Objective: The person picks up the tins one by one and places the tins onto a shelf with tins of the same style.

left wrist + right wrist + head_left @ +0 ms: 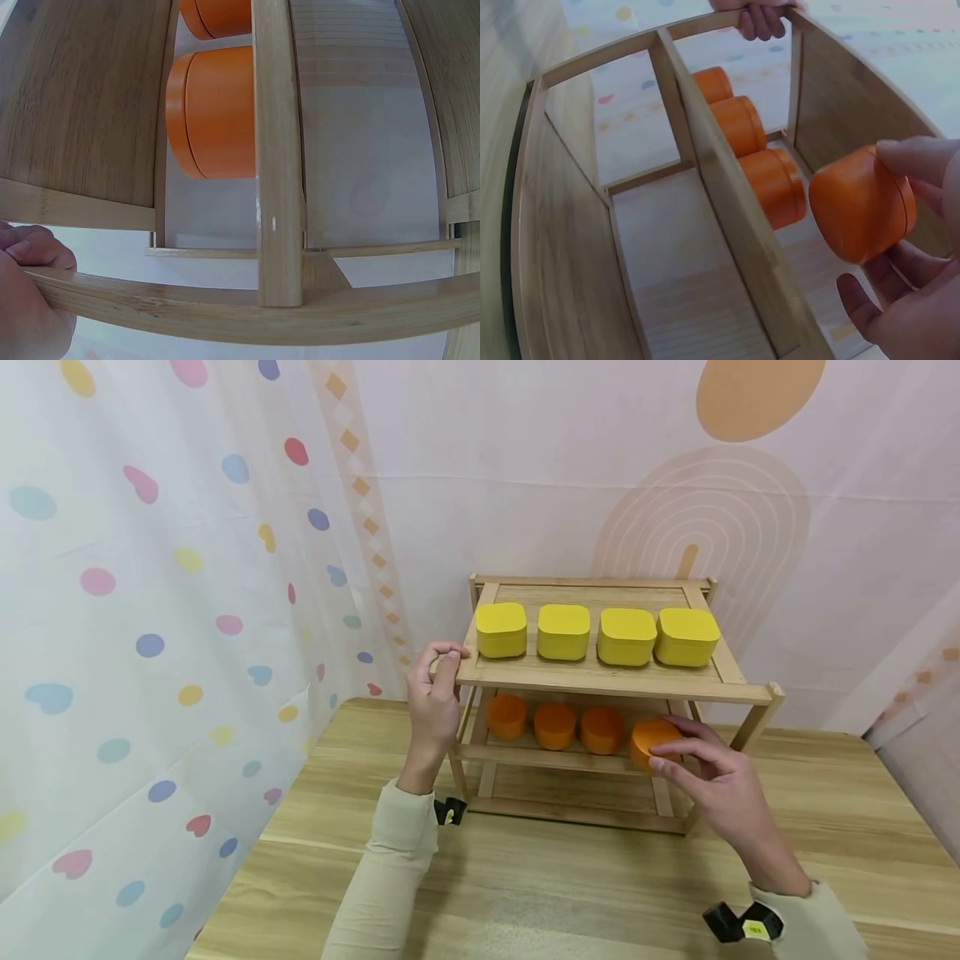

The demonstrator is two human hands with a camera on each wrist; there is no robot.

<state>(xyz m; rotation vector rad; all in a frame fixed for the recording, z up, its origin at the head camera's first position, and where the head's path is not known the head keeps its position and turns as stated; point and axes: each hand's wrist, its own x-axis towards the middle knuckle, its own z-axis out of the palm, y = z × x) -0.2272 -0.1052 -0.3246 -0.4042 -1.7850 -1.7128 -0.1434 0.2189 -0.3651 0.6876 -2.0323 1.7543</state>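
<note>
A small wooden two-tier rack (600, 681) stands on the table. Several yellow lidded boxes (562, 632) sit in a row on its top shelf. Three orange boxes (555, 726) line the lower shelf. My right hand (708, 772) holds a fourth orange box (651, 739) (861, 204) at the right end of that lower shelf, fingers wrapped over its top. My left hand (435, 697) grips the top shelf's front left corner (90, 292), thumb and fingers curled round the rail. The left wrist view shows the rack from below with two orange boxes (214, 112).
The rack sits near the back of a light wooden table (570, 877). A spotted curtain (150, 610) hangs on the left and a pale patterned backdrop (675, 485) behind. Bare tabletop lies in front of the rack and to its right.
</note>
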